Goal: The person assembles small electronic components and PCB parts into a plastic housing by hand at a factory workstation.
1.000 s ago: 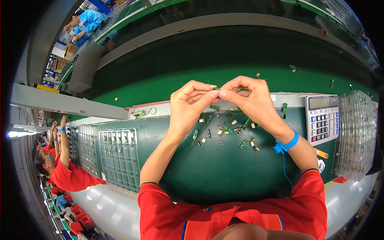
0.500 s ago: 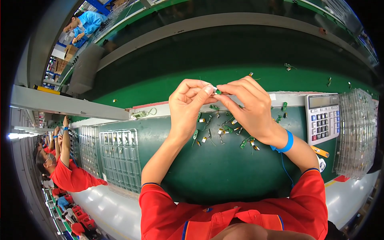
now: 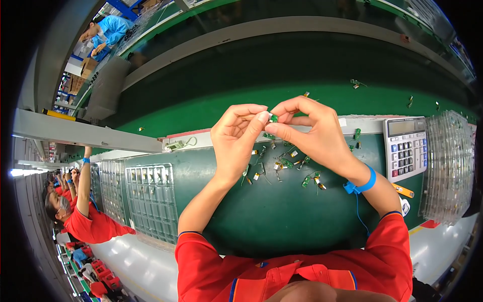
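A small green circuit board (image 3: pixel 273 119) with a pale part on it is held up above the bench's far edge. My left hand (image 3: pixel 235 138) pinches it between thumb and forefinger. From the other side, my right hand (image 3: pixel 319 132) closes thumb and fingertips around the same board. The fingers partly hide it. Beneath and between my hands, several similar boards with wires and small silver-and-yellow parts (image 3: pixel 282 163) lie scattered on the green bench top (image 3: pixel 226 211). A blue wrist strap (image 3: pixel 363 184) with a cord circles my right wrist.
At the left lies a clear compartment tray (image 3: pixel 151 194), partly filled. A calculator (image 3: pixel 405 148), an orange cutter (image 3: pixel 403 191) and stacked clear trays (image 3: pixel 448 168) stand at the right. Beyond the bench edge, a green belt (image 3: pixel 332 98) carries loose boards. Co-workers sit leftward.
My right fingers have shifted and curled around the board, and the right wrist has turned slightly. Boards on the belt have moved left. The co-worker at the left has raised an arm.
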Demonstrator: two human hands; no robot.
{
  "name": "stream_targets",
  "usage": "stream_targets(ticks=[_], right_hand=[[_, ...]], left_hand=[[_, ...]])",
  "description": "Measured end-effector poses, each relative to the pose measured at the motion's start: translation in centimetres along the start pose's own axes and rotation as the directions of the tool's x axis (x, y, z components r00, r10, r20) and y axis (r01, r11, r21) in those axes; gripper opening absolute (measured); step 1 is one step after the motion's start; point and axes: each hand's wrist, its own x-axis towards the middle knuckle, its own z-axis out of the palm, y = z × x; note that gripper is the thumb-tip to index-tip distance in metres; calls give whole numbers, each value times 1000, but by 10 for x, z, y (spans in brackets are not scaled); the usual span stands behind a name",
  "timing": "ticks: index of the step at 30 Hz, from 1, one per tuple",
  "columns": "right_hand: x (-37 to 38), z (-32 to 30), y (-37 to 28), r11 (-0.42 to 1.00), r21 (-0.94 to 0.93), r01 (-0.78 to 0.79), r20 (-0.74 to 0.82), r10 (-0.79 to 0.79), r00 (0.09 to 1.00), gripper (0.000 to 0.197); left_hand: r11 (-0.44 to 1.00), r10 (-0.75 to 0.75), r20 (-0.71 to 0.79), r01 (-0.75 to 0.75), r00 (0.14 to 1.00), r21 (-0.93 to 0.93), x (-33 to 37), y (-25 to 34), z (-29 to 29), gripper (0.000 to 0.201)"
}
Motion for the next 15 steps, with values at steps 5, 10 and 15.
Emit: stream_targets(ticks=[5, 10, 15], right_hand=[[7, -10, 4, 940, 171, -295, 209, 258, 943, 15], [5, -8, 13, 962, 110, -249, 202, 224, 953, 15], [8, -11, 12, 961, 103, -255, 245, 224, 943, 19]], left_hand=[[993, -112, 110, 109, 988, 38, -1, 2, -6, 16], [992, -114, 197, 102, 974, 68, 4, -1, -12, 19], [990, -102, 227, 77, 968, 117, 9, 1, -18, 21]])
